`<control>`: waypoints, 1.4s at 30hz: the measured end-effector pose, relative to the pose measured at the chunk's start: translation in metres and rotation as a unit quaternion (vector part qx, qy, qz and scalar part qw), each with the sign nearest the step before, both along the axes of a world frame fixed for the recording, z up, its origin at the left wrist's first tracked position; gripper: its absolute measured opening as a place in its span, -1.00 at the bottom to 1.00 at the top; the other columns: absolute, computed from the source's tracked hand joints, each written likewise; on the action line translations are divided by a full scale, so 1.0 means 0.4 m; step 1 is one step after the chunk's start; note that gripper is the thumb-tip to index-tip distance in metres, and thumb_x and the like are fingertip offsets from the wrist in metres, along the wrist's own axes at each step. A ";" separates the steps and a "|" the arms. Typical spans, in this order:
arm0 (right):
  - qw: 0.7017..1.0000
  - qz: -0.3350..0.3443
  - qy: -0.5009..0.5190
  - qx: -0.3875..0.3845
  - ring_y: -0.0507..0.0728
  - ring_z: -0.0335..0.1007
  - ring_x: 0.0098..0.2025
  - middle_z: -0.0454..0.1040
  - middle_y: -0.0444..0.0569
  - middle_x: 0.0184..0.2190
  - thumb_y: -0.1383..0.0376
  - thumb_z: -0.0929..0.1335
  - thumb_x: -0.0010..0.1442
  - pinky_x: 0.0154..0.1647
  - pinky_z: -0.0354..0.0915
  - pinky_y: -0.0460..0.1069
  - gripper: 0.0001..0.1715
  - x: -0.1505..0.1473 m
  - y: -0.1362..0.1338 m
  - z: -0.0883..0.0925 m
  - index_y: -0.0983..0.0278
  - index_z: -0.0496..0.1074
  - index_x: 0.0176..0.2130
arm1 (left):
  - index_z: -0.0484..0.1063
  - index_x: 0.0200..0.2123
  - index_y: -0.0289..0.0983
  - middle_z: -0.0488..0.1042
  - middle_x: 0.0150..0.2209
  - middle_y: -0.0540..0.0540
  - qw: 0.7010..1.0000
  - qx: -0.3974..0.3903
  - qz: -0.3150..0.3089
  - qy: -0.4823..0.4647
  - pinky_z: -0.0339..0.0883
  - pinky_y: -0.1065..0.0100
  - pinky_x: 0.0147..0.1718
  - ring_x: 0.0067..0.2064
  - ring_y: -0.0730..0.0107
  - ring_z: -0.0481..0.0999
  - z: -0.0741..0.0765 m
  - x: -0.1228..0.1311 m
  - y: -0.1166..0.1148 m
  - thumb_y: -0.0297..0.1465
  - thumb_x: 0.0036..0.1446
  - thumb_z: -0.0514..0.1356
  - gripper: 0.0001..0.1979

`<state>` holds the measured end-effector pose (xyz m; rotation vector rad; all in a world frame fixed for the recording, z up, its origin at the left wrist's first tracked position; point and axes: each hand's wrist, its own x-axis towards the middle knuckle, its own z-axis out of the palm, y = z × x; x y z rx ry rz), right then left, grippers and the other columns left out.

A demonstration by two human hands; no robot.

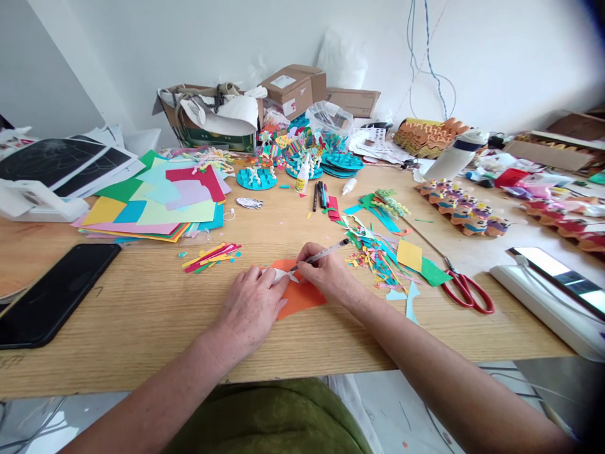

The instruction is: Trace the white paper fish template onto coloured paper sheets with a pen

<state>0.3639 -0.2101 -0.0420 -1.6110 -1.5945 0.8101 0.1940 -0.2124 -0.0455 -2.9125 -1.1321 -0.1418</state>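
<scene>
My right hand [324, 274] grips a pen [328, 250] with a clear barrel and dark end, its writing end down near a small white paper cutout [280, 275]. That cutout lies on an orange sheet of paper [302, 297]. Fingers stretched out and lying flat, my left hand [253, 302] presses the cutout and the orange sheet against the table. Part of the cutout is hidden under the left fingers, so its full shape cannot be seen.
Coloured paper sheets [155, 208] are stacked at left, behind a black phone [57, 296]. Paper strips [212, 257] lie near my left hand. Paper scraps [378, 252] and red-handled scissors [467, 291] are at right. Markers [321, 195] and a glue bottle [302, 175] are farther back.
</scene>
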 end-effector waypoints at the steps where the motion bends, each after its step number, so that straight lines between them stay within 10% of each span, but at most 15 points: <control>1: 1.000 -0.001 0.004 0.001 -0.01 0.15 -0.59 0.24 -0.22 -0.66 0.41 0.21 -0.10 -0.59 0.08 -0.11 -0.94 0.000 -0.001 0.001 0.25 0.23 -0.53 | 0.30 -0.03 -0.20 0.35 -0.19 -0.06 1.000 0.000 0.000 -0.001 0.26 0.18 -0.23 -0.19 0.20 0.26 -0.001 0.000 0.000 -0.36 0.12 0.12 -0.69; 42: 0.998 -0.046 0.031 -0.015 -0.02 0.21 -0.63 0.24 -0.23 -0.67 0.41 0.22 -0.08 -0.65 0.11 -0.13 -0.92 0.013 -0.007 -0.003 0.24 0.22 -0.53 | 0.30 -0.03 -0.19 0.35 -0.19 -0.09 1.000 0.011 -0.005 0.019 0.22 0.22 -0.23 -0.19 0.22 0.27 0.002 -0.001 0.001 -0.35 0.17 0.06 -0.72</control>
